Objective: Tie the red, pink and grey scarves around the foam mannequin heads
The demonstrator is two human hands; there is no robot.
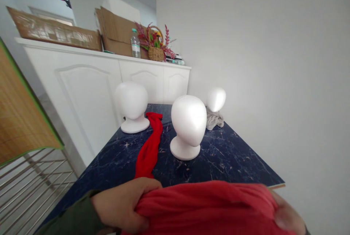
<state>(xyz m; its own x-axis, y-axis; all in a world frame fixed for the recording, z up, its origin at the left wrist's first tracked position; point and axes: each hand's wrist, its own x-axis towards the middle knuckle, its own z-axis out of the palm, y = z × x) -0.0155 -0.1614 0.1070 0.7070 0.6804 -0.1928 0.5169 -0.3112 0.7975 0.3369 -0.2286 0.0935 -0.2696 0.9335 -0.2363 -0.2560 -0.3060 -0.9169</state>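
Note:
A red scarf [207, 205] is stretched between my two hands at the bottom of the head view, its folds bunched along the top edge. My left hand [123, 202] is closed round its left end, thumb and fingers pinching the cloth. At the right end my right hand [287, 215] grips the fabric, partly hidden behind it. Just beyond the cloth stands a white mannequin head [188, 122] on a round base. A second, brighter red cloth [150, 147] lies lengthwise on the table, left of that head.
Another white mannequin head [133, 101] stands at the table's left edge. A third [216, 98] is at the back right, with grey cloth [214, 119] round its base. The dark blue marbled table [229, 158] meets a wall. White cabinets [87, 92] carry cardboard boxes [117, 27], a bottle [135, 45] and a flower basket [156, 54].

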